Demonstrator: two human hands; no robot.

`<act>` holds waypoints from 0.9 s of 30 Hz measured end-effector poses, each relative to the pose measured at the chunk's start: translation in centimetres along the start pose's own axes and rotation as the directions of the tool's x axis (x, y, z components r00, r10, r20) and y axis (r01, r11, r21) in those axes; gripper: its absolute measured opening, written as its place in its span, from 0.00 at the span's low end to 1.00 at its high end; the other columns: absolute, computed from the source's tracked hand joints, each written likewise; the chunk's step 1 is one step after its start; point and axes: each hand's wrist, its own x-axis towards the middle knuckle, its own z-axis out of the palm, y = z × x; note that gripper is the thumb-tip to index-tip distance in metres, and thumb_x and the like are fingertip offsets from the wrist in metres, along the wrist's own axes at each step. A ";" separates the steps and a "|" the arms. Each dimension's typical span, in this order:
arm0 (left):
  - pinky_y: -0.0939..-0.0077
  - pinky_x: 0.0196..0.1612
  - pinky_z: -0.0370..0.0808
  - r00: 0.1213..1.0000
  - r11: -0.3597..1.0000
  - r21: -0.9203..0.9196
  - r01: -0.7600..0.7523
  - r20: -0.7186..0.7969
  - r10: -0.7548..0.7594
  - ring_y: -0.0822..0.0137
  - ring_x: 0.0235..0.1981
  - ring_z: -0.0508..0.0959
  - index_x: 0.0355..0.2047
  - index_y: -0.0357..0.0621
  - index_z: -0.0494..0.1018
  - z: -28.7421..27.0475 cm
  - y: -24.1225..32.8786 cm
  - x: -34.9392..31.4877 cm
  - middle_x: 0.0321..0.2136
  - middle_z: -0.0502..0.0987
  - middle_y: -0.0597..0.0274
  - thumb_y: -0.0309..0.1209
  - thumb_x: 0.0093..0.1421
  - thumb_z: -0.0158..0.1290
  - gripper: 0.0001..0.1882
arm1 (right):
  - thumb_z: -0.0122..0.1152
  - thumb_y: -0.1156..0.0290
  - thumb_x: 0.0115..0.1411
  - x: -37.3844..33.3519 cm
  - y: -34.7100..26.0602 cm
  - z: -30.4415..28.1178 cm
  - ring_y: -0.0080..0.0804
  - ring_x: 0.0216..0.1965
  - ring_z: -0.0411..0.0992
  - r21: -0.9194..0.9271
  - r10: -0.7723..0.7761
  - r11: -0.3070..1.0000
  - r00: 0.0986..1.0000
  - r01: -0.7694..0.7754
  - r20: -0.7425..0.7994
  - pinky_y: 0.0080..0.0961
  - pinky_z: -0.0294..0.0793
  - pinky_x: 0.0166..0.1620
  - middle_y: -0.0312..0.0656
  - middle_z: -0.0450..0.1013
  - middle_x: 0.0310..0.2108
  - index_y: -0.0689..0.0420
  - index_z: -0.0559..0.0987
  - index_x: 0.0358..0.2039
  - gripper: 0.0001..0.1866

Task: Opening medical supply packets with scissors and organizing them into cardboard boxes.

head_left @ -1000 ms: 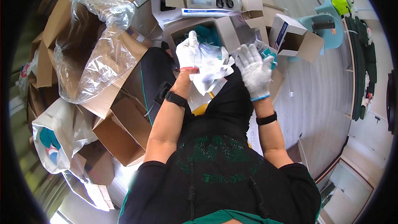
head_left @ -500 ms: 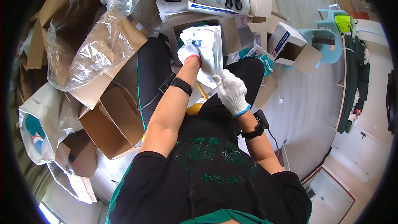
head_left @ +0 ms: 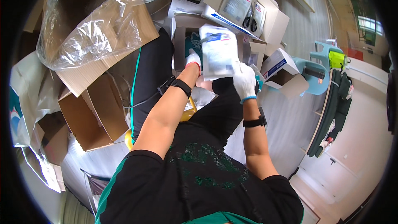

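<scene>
Packet (head_left: pixel 219 54) in right hand (head_left: pixel 244 81), left hand (head_left: pixel 193 59) beside, two boxed packets (head_left: pixel 236 3)

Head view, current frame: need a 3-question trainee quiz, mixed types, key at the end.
1. Multiple choice. Where are the black-handled metal scissors?
A) on the grey floor
B) inside the open pale cardboard box
C) on the light blue plastic chair

2. True or false: the white knitted glove on the left hand has a red cuff.

3. Short answer. Which hand is at the lower right corner of the flat white rectangular packet?

Key: 1: B; 2: true; 3: the right hand.
</scene>
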 end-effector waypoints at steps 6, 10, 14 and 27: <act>0.59 0.46 0.75 0.933 0.951 0.076 -0.299 -0.184 0.309 0.45 0.42 0.79 0.36 0.32 0.77 -0.5 -0.4 -5.2 0.36 0.79 0.40 0.55 0.67 0.32 0.36 | 0.52 0.55 0.65 3.0 5.9 3.2 0.22 0.17 0.65 0.354 0.285 0.880 0.948 -0.316 0.138 0.20 0.60 0.20 0.35 0.69 0.16 0.60 0.81 0.28 0.21; 0.57 0.45 0.75 0.896 0.934 0.156 -0.322 -0.267 0.354 0.46 0.40 0.80 0.33 0.37 0.77 -1.1 0.2 -5.1 0.34 0.80 0.42 0.54 0.67 0.32 0.34 | 0.50 0.55 0.66 3.4 3.0 2.1 0.22 0.12 0.62 0.312 0.383 0.822 0.868 -0.477 0.316 0.21 0.58 0.14 0.32 0.64 0.13 0.58 0.75 0.26 0.20; 0.57 0.44 0.75 0.906 0.941 0.152 -0.302 -0.261 0.333 0.44 0.40 0.79 0.31 0.36 0.77 -1.6 -0.1 -5.5 0.33 0.80 0.41 0.53 0.68 0.31 0.34 | 0.41 0.57 0.70 3.2 3.1 1.4 0.24 0.10 0.62 0.135 0.350 0.910 0.903 -0.391 0.250 0.21 0.62 0.13 0.32 0.63 0.11 0.55 0.73 0.23 0.22; 0.51 0.46 0.77 0.964 0.934 -0.355 0.032 0.258 0.065 0.45 0.53 0.73 0.57 0.37 0.67 -3.6 2.6 -12.2 0.53 0.72 0.44 0.66 0.62 0.34 0.43 | 0.39 0.49 0.70 2.9 8.5 -1.2 0.20 0.07 0.52 0.740 0.152 -0.175 0.725 -0.649 0.672 0.20 0.49 0.12 0.26 0.53 0.10 0.47 0.65 0.23 0.21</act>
